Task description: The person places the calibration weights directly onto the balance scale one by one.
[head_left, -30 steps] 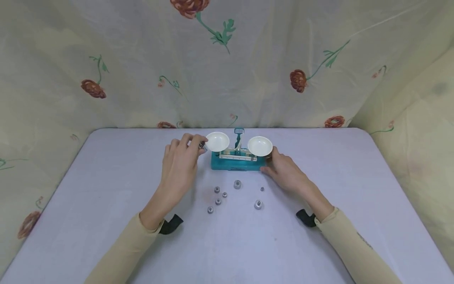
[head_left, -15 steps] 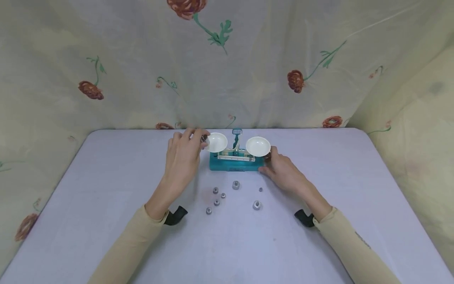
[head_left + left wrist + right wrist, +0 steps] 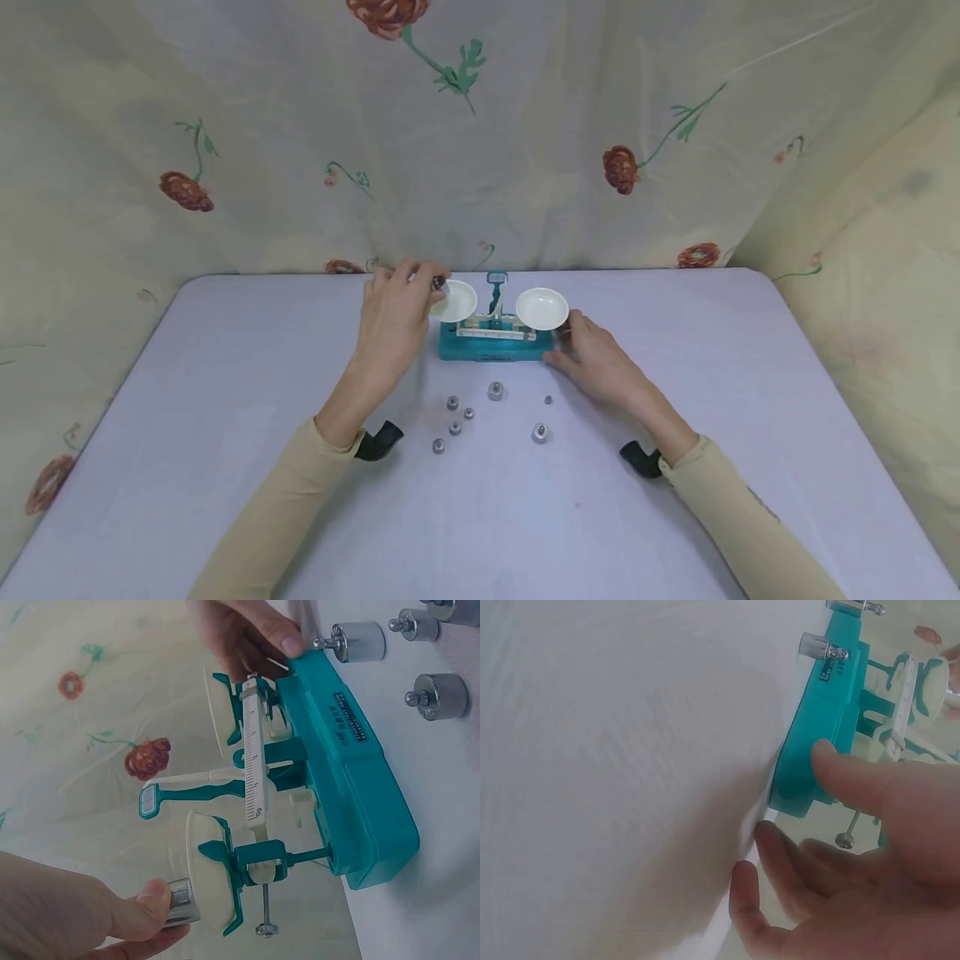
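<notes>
Flower-printed cloth [image 3: 525, 167] hangs — behind a pale lilac table [image 3: 480, 517].

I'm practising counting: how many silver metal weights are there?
8. One silver metal weight is in the left hand; seven sit on the pale table: four at left, one nearest the teal plastic balance, two at right. Others could be hidden.

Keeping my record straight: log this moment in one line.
left hand: holds metal weight at left pan | right hand: touches balance base | other weights: on table

left grip [image 3: 395, 321]: raised, back upward, pinching | right grip [image 3: 600, 360]: lower, half-curled, angled inward
</notes>
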A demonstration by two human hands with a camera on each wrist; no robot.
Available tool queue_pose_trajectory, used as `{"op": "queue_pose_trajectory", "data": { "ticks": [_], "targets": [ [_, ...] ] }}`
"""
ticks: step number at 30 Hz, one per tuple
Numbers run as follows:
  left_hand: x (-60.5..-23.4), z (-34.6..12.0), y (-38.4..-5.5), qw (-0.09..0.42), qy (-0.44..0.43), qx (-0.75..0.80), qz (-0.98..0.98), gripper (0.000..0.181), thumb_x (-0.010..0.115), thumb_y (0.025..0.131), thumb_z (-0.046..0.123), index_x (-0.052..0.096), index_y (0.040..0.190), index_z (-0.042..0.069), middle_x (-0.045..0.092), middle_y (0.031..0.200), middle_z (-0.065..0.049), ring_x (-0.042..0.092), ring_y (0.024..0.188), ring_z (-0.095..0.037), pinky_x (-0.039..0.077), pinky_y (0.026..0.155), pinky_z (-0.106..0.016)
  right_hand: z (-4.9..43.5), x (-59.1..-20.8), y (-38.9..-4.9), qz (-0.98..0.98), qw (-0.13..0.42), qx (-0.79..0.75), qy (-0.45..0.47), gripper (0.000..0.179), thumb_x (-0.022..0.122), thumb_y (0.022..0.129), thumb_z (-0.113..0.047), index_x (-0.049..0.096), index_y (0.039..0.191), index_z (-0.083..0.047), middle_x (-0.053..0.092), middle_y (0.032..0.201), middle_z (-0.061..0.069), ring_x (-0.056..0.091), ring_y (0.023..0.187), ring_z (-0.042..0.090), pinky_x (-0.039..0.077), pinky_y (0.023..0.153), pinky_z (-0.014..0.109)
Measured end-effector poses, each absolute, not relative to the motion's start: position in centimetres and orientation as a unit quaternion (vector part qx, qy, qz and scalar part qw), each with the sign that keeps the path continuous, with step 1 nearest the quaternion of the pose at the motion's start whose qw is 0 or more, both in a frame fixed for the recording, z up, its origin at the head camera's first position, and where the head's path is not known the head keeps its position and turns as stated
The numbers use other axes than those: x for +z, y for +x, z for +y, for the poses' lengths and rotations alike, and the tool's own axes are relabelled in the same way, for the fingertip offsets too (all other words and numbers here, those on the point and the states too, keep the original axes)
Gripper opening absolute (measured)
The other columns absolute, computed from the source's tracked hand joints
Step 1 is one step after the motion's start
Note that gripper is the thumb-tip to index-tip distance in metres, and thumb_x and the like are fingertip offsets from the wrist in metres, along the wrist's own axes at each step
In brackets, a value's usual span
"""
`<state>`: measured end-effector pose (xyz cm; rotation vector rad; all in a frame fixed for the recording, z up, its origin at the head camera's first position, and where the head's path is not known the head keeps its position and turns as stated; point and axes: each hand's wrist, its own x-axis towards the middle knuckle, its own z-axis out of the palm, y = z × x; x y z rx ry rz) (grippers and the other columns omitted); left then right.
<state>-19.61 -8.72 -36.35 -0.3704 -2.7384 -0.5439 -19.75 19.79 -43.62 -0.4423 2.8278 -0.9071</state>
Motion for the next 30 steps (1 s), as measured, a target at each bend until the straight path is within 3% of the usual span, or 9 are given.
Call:
{"op": "queue_pose_trajectory", "data": {
  "ticks": [17,30],
  "targets": [
    [-36.52,-8.06,-20.14,0.134,-0.132,-0.17,-0.967,0.029,0.066,0.106,0.018,0.071,0.133,0.01,0.072,0.135,-0.016,0.057,0.103,-0.037,0.041,0.086,-0.043,19.67,-43.54,-19.57,0.938,0.06,-0.302,-0.161,0.068,0.068,0.106,-0.017,0.034,0.159,0.01,0.059,0.145,0.031,0.058,0.139,0.046,0.047,0.118,0.062],
    [-36.98,-7.91,-20.42,0.132,-0.137,-0.182,-0.965,0.028,0.068,0.105,0.017,0.071,0.131,0.01,0.072,0.135,-0.017,0.058,0.103,-0.038,0.04,0.084,-0.043,19.81,-43.58,-19.58,0.933,0.061,-0.313,-0.166,0.064,0.068,0.106,-0.016,0.037,0.156,0.009,0.059,0.149,0.034,0.058,0.142,0.049,0.047,0.119,0.064]
  ]
}}
